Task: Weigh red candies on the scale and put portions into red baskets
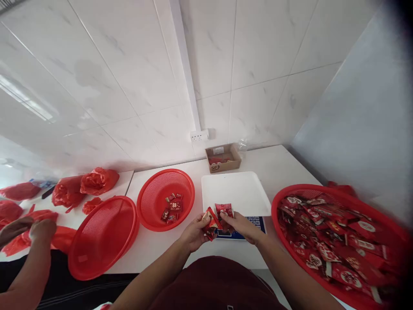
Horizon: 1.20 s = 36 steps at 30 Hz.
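In front of my body, my left hand (195,232) is closed on red and gold snack packets (210,220). Close beside it, my right hand (241,227) grips a red snack packet (223,209) between thumb and fingers. Both hands are over the near edge of a scale with a bare white pan (235,189); its blue keypad (254,221) is partly hidden by my hands. To the right, a large red basket (278,202) is heaped with red packets (335,232). A red basket (145,189) on the left holds several small packets (174,207).
Another red basket (97,241) tilts at the table's front edge. Farther left, a co-worker's hands (40,228) handle red plastic bags near filled red bags (98,181). A cardboard box (223,163) and a clear plastic container (241,145) stand against the tiled wall, below a socket (199,135).
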Tool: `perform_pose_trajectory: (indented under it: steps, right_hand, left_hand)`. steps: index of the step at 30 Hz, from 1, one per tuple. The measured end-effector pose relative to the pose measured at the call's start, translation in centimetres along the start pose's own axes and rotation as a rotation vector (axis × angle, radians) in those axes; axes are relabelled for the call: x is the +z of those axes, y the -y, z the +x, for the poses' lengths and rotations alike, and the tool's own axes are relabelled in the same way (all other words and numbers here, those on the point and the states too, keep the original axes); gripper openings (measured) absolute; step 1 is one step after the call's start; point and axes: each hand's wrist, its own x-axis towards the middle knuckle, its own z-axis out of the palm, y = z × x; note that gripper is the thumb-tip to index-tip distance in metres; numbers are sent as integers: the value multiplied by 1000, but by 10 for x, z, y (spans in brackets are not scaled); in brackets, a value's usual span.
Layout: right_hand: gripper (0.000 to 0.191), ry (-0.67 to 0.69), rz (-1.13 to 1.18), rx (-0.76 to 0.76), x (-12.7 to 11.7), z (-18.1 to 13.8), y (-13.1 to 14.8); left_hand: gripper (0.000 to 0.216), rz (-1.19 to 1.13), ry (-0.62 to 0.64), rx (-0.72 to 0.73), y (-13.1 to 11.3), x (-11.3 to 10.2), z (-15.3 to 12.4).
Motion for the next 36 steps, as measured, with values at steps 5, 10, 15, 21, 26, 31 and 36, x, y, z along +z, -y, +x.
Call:
perform_pose_trajectory:
  steps: [5, 10, 15, 21, 26, 31, 36]
  right_hand:
    - [43, -163, 388, 68, -4, 19, 9]
    - [53, -17, 332, 99, 15, 11, 3]
    - [52, 56, 61, -38, 38, 2, -3]
    - [51, 8, 38, -3, 40, 4, -15]
    - [50, -107, 159, 92, 34, 9, -27]
    - [52, -355, 326, 61, 11, 19, -36]
    - [62, -763, 27, -52, -42, 14, -52]
  left_hand:
    - [28, -83, -28, 22, -24, 0, -4]
    - [33, 9, -63, 53, -24, -8, -3]
    - [48, 175, -23, 36, -10, -18, -3]
    - [60, 212, 54, -3, -3, -27, -6]
    - [73, 184, -60, 30, -3, -30, -2]
    - [64, 200, -121, 4, -11, -34, -5]
    - [52, 252, -109, -52, -8, -48, -11]
